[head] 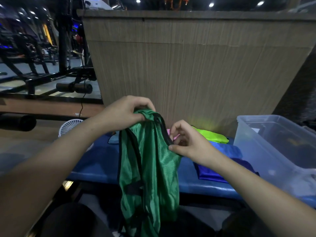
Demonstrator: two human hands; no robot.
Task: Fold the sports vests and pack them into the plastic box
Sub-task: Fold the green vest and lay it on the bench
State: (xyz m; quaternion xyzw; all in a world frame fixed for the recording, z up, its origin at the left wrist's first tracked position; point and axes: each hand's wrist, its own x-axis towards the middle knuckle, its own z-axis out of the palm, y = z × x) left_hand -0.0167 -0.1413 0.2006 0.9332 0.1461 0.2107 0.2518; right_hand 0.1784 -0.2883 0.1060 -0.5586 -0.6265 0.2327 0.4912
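Left hand (126,111) grips the top of the green mesh sports vest with black trim (148,168), right hand (185,141) pinches its edge, vest hanging over the blue bench (95,168); best square the shoulders before folding, clear plastic box (266,144) sits right.

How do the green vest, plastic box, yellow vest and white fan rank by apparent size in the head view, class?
1. green vest and plastic box: alike; the vest is nearer, the box cut off.
2. yellow vest and white fan: similar, both partly hidden.
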